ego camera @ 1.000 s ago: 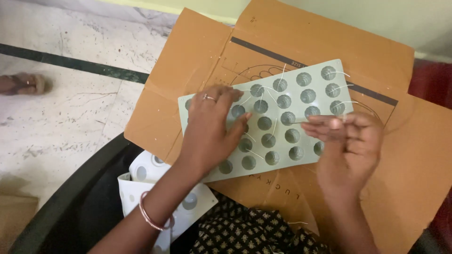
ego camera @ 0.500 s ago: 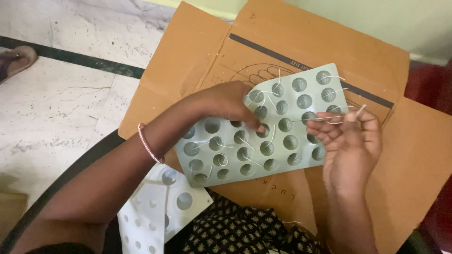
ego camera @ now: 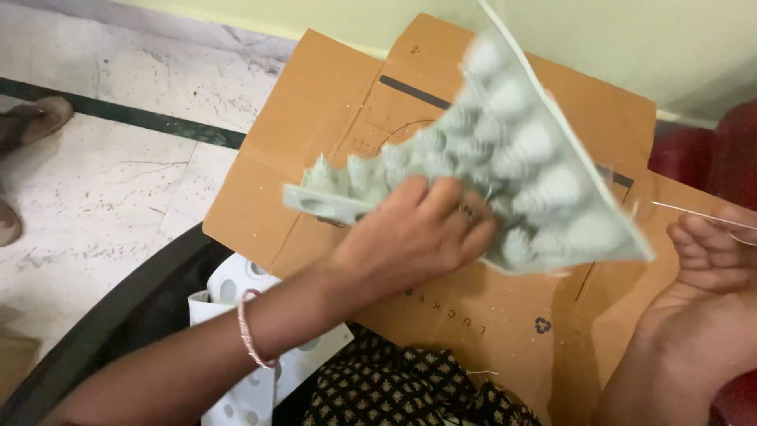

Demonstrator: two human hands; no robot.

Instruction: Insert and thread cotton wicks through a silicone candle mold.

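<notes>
Since the tray lifts tilted at frame centre in just the left hand, clamped on its lower edge, it looks light, thin and bendy. Right hand sits apart at right, lying open, a thin thread over its fingers.

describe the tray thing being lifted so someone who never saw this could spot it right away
Start at the flattened brown cardboard on the pale stone floor. Above its middle the left hand grips a pale grey-green moulded tray, tilted up on edge. Unlike the flat white sheets with round holes lower left, it shows rows of ribbed, cone-like bumps.
</notes>
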